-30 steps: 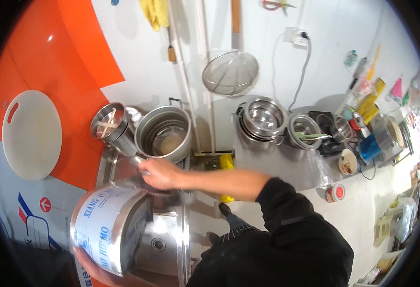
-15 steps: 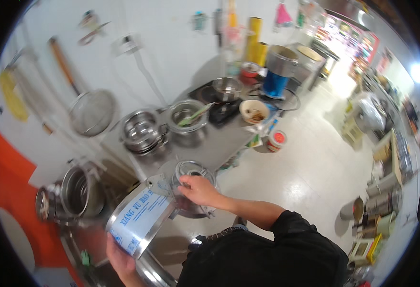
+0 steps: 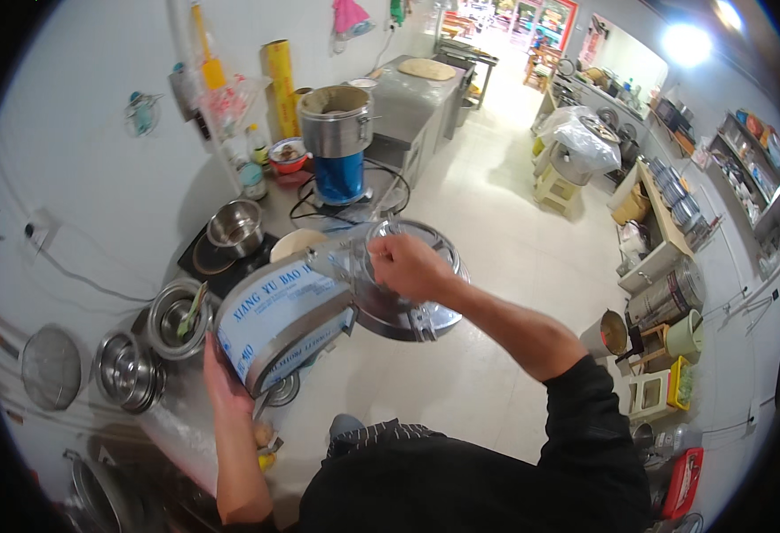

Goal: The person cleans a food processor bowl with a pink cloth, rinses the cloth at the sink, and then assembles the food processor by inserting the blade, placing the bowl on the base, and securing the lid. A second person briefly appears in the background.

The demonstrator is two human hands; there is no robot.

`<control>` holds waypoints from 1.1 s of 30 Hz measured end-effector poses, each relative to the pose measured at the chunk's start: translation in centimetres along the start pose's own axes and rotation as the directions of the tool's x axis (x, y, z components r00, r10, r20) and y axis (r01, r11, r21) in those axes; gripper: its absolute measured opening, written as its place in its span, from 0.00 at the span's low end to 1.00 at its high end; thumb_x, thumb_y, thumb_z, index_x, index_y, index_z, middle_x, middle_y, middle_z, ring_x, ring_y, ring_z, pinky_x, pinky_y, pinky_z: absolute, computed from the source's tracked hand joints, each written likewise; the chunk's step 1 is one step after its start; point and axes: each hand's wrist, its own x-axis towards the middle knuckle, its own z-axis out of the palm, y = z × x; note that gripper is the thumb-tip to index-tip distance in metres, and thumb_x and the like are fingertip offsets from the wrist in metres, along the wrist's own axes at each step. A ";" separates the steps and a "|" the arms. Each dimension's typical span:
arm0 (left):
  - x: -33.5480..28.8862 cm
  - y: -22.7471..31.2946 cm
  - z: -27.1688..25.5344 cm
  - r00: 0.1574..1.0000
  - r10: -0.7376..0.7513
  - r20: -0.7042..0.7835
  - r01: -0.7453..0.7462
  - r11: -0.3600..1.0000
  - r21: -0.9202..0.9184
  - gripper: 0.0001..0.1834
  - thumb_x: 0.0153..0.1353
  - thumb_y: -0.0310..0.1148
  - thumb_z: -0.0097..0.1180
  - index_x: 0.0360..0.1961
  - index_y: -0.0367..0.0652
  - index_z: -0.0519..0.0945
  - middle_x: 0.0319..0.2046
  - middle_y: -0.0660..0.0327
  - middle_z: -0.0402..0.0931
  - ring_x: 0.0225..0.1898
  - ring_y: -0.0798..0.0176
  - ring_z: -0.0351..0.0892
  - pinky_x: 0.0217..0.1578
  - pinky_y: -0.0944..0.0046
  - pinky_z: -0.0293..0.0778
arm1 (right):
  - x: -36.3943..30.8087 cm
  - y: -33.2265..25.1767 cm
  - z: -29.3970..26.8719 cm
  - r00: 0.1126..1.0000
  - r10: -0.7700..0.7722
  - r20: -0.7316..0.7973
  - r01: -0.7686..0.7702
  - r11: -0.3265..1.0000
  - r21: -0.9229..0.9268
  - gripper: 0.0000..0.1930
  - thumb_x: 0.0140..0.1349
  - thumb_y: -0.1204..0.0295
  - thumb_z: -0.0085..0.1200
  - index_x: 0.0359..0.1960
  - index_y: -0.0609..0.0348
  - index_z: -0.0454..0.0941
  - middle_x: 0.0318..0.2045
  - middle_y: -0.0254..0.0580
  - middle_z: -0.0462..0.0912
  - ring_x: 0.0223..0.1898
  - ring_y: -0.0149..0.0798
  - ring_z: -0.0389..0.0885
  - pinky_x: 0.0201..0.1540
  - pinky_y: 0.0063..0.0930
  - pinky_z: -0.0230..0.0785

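Note:
A shiny steel machine part is held up in front of me over the bench edge and floor. One end is a curved housing (image 3: 283, 306) wrapped in pale film with blue print, and it joins a round steel head (image 3: 439, 311) with clasps on its rim. My left hand (image 3: 228, 377) grips the housing's lower left side, its fingers partly hidden behind the metal. Atop the round head my right hand (image 3: 408, 266) is closed in a fist, and whatever it grasps is mostly covered by the fingers. Just beyond stands a machine with a blue base and steel drum (image 3: 338, 129).
On the bench at left are stacked steel bowls (image 3: 128, 369), a pot with a green-handled utensil (image 3: 177, 315) and a steel pan (image 3: 236, 226). A black cable (image 3: 399, 178) loops by the blue-based machine. Stools and buckets (image 3: 608, 333) line the right side.
I have turned rightward along the bench, so the blue-based machine is nearer. The steel part has moved along with me, still in both hands.

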 end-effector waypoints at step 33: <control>43.1 -1.2 27.7 0.890 0.380 -0.254 -0.403 0.914 -0.045 0.27 0.76 0.51 0.43 0.64 0.44 0.74 0.60 0.57 0.77 0.57 0.54 0.77 0.59 0.52 0.74 | 60.2 12.3 -15.8 0.748 -0.429 0.506 0.444 0.891 0.100 0.19 0.64 0.74 0.45 0.54 0.65 0.78 0.24 0.43 0.85 0.29 0.38 0.86 0.38 0.35 0.75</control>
